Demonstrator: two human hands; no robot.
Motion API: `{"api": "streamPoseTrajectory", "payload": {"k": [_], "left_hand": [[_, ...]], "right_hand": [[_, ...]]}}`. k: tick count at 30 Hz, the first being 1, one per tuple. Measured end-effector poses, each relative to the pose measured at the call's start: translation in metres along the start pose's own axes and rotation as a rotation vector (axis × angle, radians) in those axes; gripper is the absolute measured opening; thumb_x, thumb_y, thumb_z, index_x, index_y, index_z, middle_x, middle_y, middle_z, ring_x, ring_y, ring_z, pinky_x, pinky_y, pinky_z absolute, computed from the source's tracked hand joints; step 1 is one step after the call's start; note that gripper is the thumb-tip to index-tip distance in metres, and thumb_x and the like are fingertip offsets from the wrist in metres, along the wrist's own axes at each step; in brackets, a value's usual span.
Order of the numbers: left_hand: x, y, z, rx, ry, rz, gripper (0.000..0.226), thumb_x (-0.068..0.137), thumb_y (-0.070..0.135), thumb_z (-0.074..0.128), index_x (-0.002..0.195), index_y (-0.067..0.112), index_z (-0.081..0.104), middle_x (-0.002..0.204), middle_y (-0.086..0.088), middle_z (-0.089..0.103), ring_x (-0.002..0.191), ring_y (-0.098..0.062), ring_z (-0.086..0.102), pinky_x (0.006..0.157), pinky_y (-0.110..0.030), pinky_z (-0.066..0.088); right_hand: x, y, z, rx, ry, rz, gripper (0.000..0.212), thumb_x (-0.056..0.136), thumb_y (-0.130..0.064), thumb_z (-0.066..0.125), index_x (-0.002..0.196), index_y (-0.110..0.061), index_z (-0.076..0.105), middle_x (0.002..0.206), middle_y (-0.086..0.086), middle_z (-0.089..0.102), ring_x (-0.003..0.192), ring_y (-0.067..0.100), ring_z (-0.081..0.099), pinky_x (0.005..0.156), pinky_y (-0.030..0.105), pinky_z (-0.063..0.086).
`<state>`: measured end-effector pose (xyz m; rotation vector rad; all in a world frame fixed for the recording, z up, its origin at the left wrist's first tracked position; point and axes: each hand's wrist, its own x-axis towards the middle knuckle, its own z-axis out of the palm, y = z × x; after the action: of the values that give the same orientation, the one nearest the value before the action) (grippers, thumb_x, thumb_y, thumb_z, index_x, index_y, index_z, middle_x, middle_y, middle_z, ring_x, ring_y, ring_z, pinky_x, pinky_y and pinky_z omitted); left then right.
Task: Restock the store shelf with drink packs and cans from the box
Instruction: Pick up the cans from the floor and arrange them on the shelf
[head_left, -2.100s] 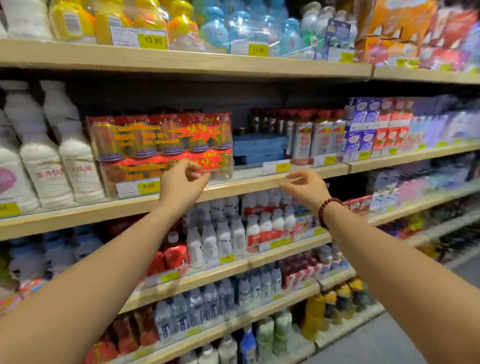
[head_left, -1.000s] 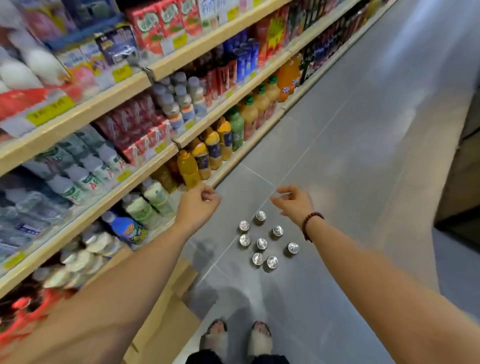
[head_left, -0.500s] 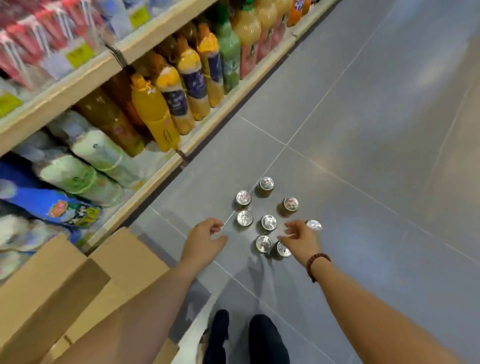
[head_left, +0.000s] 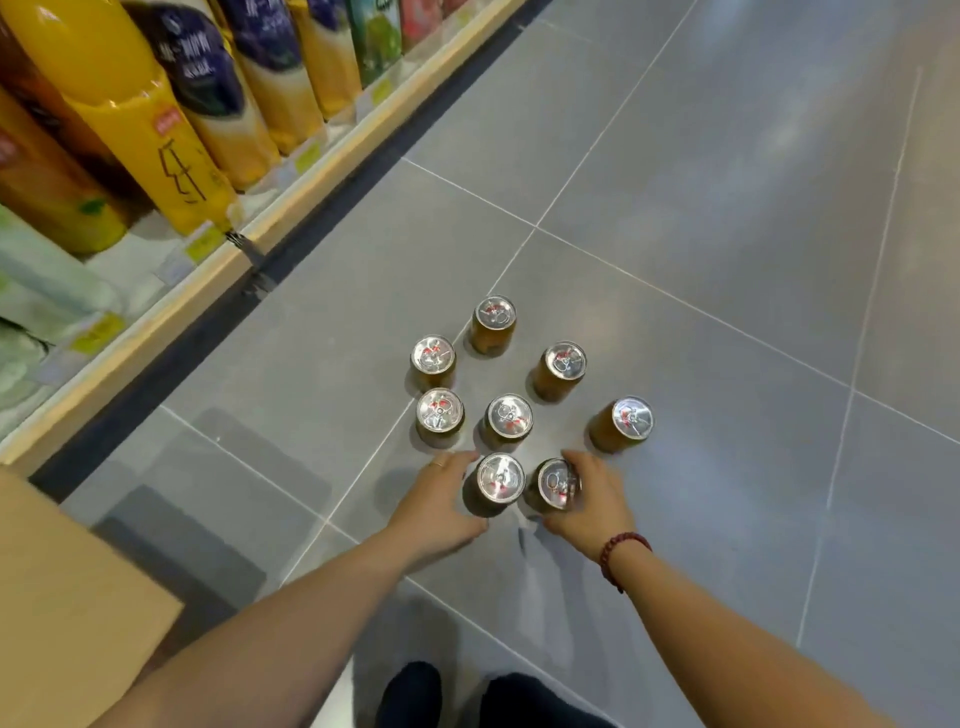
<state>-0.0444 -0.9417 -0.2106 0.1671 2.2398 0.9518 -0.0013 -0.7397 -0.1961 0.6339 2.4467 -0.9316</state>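
Left hand (head_left: 439, 501): cupped round the near-left can (head_left: 500, 477), fingers curved along its far-left side, thumb on the near side; holding it, narrow grip
Right hand (head_left: 589, 506): wrapped round the near-right can (head_left: 556, 483), fingertips over its far side; holding it; bead bracelet (head_left: 621, 556) on the wrist
Held cans: both upright on the floor (head_left: 727, 234), just beside each other, nearest the person's feet; neither looks lifted yet
Other cans (head_left: 509, 415): six more, upright, in a loose cluster just beyond the held pair, a little apart from one another
Can build: short cylinders, amber-brown walls, bright silver lids with ring pulls and a red mark; smooth metal, likely slick to the fingers
Step (judged): picking up loose cans, one per hand, to carry to the shelf; most of the can lot not yet shelved
Next move (judged): firm squeeze on the walls, straight lift so the neighbouring cans are not knocked, then a rise toward the shelving
Floor: large grey tiles, glossy, thin pale grout lines
Shelf (head_left: 322, 171): pale wood-look front edge with price tags, running along the left
Bottles (head_left: 130, 119): tall plastic, orange and yellow drink, dark labels on some; blurred
Box (head_left: 67, 597): plain brown cardboard, matt, at the lower left; inside not visible
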Motion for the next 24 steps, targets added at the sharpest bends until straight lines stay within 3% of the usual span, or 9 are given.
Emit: {"api": "streamPoseTrajectory", "payload": {"k": [7, 11, 13, 18, 24], "left_hand": [[0.034, -0.013, 0.024, 0.054, 0.053, 0.142, 0.084, 0.063, 0.030, 0.079, 0.136, 0.026, 0.038, 0.133, 0.001, 0.043, 0.125, -0.017, 0.043, 0.105, -0.030, 0.038], [0.036, -0.012, 0.038, -0.004, 0.134, 0.173, 0.073, 0.065, 0.027, 0.078, 0.130, 0.029, 0.044, 0.125, 0.004, 0.049, 0.115, -0.014, 0.049, 0.090, -0.019, 0.036], [0.036, -0.008, 0.037, 0.000, 0.156, 0.177, 0.066, 0.061, 0.027, 0.079, 0.120, 0.028, 0.050, 0.115, 0.003, 0.053, 0.106, -0.016, 0.054, 0.083, -0.022, 0.040], [0.033, -0.005, 0.025, 0.042, 0.131, 0.196, 0.058, 0.052, 0.033, 0.081, 0.103, 0.028, 0.052, 0.102, 0.003, 0.057, 0.095, -0.015, 0.056, 0.080, -0.027, 0.049], [-0.016, 0.020, -0.012, -0.022, 0.176, 0.160, 0.055, 0.052, 0.037, 0.082, 0.098, 0.034, 0.054, 0.098, 0.008, 0.062, 0.091, -0.010, 0.058, 0.071, -0.016, 0.042]], "right_hand": [[0.024, 0.010, 0.024, -0.008, 0.053, -0.074, 0.083, 0.060, -0.028, 0.081, 0.133, -0.023, 0.041, 0.134, 0.000, 0.046, 0.125, 0.020, 0.042, 0.104, 0.035, 0.041], [0.025, 0.013, 0.024, -0.021, 0.054, -0.078, 0.079, 0.061, -0.027, 0.082, 0.130, -0.022, 0.044, 0.130, 0.001, 0.049, 0.121, 0.021, 0.046, 0.102, 0.035, 0.043], [0.027, 0.012, 0.021, -0.031, 0.049, -0.082, 0.078, 0.059, -0.028, 0.083, 0.128, -0.022, 0.046, 0.127, 0.001, 0.052, 0.117, 0.021, 0.050, 0.099, 0.033, 0.045], [0.026, -0.002, 0.014, -0.026, 0.041, -0.084, 0.077, 0.055, -0.035, 0.084, 0.122, -0.024, 0.048, 0.119, 0.000, 0.056, 0.106, 0.019, 0.055, 0.090, 0.033, 0.050], [-0.011, -0.036, -0.015, 0.021, 0.066, -0.080, 0.069, 0.061, -0.032, 0.081, 0.122, -0.023, 0.050, 0.119, 0.001, 0.057, 0.106, 0.020, 0.056, 0.090, 0.033, 0.050]]}}
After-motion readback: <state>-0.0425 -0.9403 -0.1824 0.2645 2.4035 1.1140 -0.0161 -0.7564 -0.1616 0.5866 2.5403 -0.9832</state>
